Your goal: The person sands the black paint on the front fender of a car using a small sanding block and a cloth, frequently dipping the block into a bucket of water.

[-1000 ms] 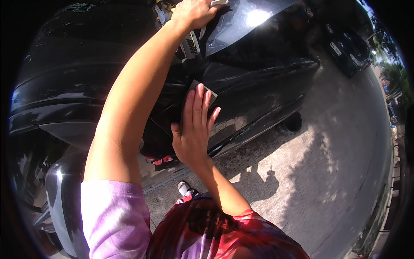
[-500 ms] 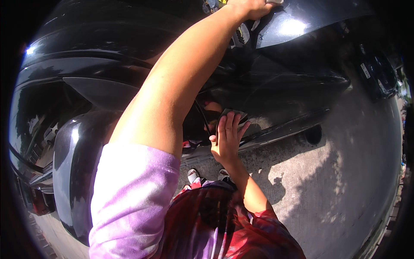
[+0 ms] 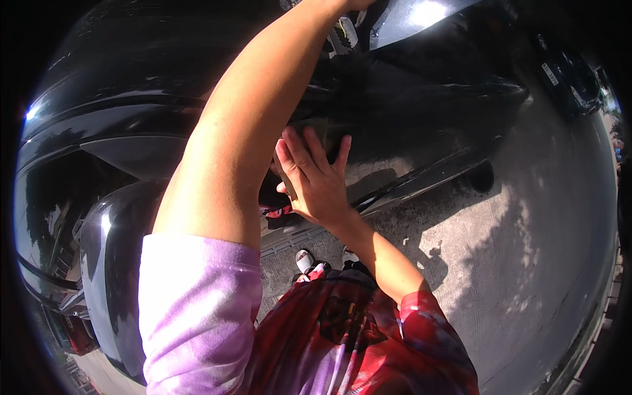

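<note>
My left hand (image 3: 356,3) is cut off at the top edge, its fingers out of sight, near an opening with mechanical parts (image 3: 342,36) beside a shiny raised panel (image 3: 405,23); what it holds cannot be seen. My left forearm crosses the black car body (image 3: 125,46). My right hand (image 3: 315,181) lies flat with fingers spread over a thin dull olive-grey pad (image 3: 318,127), pressed against the dark glossy side panel of the car. The pad is mostly hidden under the fingers and palm.
A side mirror (image 3: 108,283) juts out at the lower left, below a dark window (image 3: 46,204). Another dark car (image 3: 569,76) stands at the upper right. Shadowed and sunlit concrete (image 3: 487,263) lies beside the car, with my sandalled foot (image 3: 304,261) under me.
The view has shifted. My left hand, earlier holding something pale, has slipped mostly past the top edge. My right hand's fingers are more spread than half a second ago, still over the pad.
</note>
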Demonstrator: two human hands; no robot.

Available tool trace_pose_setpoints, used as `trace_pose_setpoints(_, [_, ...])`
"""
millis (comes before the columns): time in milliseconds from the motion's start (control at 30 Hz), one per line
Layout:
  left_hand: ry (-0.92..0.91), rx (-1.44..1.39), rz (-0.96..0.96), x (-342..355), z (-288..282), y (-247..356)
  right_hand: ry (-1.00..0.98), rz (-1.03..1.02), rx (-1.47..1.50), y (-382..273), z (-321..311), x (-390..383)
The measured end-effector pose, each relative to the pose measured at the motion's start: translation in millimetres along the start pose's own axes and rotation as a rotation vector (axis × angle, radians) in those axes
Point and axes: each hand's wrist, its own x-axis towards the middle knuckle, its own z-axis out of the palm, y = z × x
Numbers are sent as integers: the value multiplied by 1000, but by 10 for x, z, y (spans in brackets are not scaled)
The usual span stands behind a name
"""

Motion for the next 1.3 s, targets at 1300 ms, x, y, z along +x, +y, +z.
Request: trace_pose_setpoints(1300, [17, 133, 144, 48, 89, -27, 122, 329, 78, 169, -181, -186])
